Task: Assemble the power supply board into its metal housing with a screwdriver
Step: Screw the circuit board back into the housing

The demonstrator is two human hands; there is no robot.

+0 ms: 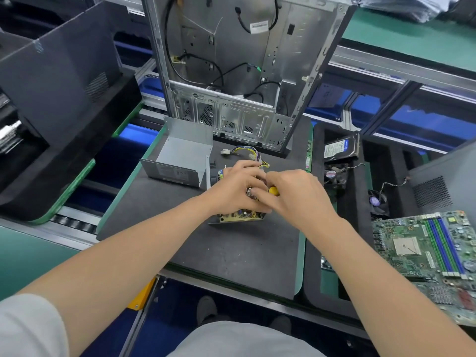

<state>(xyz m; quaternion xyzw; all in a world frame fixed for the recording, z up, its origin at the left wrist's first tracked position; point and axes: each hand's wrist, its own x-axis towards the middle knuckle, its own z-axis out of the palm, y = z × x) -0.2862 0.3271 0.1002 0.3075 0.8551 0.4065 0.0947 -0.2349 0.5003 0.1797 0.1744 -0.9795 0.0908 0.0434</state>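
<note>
The power supply board lies in the middle of the dark foam mat, mostly covered by both hands; its yellow and purple wire bundle trails away behind. My left hand rests on top of the board with fingers curled over its parts. My right hand grips a screwdriver with a yellow handle, its tip hidden among the fingers. The open grey metal housing stands just left of the board, apart from it.
A bare computer case stands upright at the mat's far edge. To the right, a black tray holds a hard drive and two fans. A green motherboard lies at the right edge. Black cases sit left.
</note>
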